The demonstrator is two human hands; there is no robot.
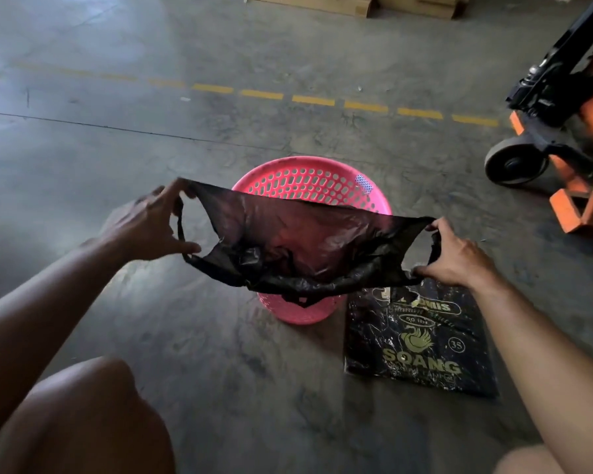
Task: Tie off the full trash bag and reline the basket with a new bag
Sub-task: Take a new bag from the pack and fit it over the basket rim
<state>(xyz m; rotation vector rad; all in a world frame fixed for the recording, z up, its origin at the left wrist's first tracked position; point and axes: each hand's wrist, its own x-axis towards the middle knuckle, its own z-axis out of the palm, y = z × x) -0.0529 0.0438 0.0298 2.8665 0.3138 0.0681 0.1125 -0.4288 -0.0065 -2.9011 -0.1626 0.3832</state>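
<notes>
Concrete floor (220, 354); both grips on bag (288, 241)

thin glossy plastic bag (298, 241), perforated plastic basket (308, 181)

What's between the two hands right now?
Head view: the black bag, stretched open between left hand and right hand, each holding a handle, over the pink basket.

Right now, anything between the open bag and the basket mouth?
Nothing visible. The left hand and right hand stretch the black bag open just over the pink basket; its visible far inner wall looks bare. The bag pack lies beside the basket.
</notes>
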